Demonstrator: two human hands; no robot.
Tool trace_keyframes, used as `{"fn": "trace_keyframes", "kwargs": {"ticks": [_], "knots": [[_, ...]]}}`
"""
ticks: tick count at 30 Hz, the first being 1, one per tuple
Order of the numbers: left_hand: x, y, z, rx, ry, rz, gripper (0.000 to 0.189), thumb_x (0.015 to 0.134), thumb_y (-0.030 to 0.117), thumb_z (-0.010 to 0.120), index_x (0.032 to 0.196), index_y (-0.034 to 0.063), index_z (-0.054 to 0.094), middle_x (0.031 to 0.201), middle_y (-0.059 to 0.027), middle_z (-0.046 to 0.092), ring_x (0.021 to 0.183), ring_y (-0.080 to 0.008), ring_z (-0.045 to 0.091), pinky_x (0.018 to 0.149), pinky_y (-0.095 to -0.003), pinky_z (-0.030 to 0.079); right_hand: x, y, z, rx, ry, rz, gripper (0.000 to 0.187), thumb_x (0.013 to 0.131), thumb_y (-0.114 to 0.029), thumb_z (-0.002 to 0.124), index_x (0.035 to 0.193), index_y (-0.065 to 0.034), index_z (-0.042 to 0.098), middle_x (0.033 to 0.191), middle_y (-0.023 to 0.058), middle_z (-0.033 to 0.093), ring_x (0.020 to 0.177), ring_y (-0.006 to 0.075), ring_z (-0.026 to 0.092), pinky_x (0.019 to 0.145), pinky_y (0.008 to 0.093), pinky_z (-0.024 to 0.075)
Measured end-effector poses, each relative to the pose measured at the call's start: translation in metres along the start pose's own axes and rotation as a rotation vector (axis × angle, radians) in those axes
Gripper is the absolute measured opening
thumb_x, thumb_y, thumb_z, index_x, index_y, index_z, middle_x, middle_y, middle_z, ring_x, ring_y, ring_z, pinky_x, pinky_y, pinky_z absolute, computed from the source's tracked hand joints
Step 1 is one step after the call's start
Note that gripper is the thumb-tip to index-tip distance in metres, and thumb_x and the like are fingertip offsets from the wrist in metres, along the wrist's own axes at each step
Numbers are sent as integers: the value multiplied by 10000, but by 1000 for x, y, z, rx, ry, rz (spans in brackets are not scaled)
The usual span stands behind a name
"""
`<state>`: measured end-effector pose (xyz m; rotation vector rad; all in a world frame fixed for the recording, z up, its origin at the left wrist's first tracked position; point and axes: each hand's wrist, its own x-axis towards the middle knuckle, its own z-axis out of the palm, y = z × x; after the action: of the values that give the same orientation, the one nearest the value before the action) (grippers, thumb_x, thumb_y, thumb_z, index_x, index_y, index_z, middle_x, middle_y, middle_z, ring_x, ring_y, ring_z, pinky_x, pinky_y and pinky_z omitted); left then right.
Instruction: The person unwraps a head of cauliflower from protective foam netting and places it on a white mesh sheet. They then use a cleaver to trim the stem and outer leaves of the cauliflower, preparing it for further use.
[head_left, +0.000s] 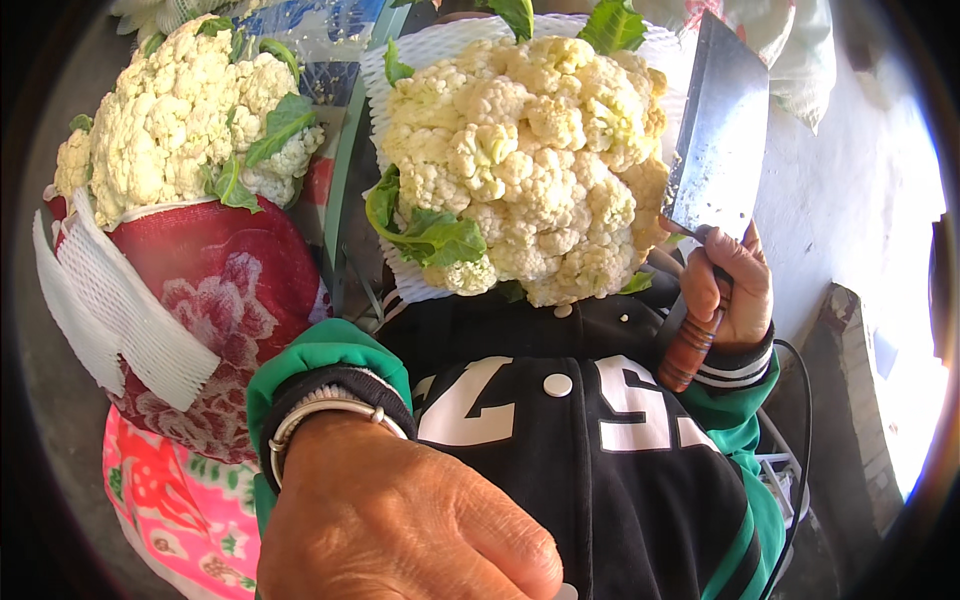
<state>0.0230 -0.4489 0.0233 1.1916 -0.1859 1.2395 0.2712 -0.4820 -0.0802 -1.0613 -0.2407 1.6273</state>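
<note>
My right hand (731, 281) grips a cleaver by its ringed wooden handle (690, 349). The broad steel blade (720, 127) points up and away, with small pale crumbs near its edge. Left of the blade, a large cauliflower head (525, 165) with some green leaves rests on white foam netting (405, 281) before me. Close to the camera, my left hand (405, 517) shows its back, a metal bangle (330, 409) at the wrist. Its fingertips are hidden at the bottom edge of the picture, so whether it holds anything does not show.
More cauliflower (172, 127) fills a container covered by dark red floral cloth (225, 300), with strips of white foam net (127, 322) over its side. Below is pink patterned fabric (180, 517). A green metal bar (351, 142) runs between the two cauliflowers. A black cable (807, 420) hangs at right.
</note>
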Motion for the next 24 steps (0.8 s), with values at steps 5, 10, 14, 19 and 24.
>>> {"fn": "trace_keyframes", "kwargs": {"ticks": [5,10,14,19,24], "knots": [[-4,2,-8,-30,-34,20,148,849,-75,600,834,64,646,1041,54,665,627,-129,517,608,-284,435,-1,-2,11,-41,-19,-55,273,922,-22,556,1155,89,467,993,326,664,388,137,517,357,221,437],[-7,3,-10,39,-9,70,89,899,3,617,888,78,666,1054,73,669,681,-140,540,660,-284,457,2,-4,26,-58,-28,-48,285,902,-5,573,1160,63,473,983,312,670,424,146,561,385,215,454],[-11,-12,-50,335,10,47,85,852,153,663,840,69,657,773,39,583,656,-155,533,648,-326,466,2,-10,48,-123,-24,-53,276,904,-8,576,1158,40,483,983,287,681,498,158,622,414,211,468],[-20,-19,-81,1347,90,-247,402,798,292,779,1039,9,627,1079,-140,568,987,-264,552,867,-395,455,5,-16,73,-297,-22,-54,236,921,-30,590,1134,25,505,1016,242,691,720,212,721,490,226,542],[-27,-37,-88,1483,207,-395,593,794,438,785,1148,-5,611,1234,-179,539,1095,-307,555,970,-407,436,7,-21,86,-335,-42,-58,259,929,-40,592,1161,35,504,1023,235,690,791,250,730,542,249,573]]}}
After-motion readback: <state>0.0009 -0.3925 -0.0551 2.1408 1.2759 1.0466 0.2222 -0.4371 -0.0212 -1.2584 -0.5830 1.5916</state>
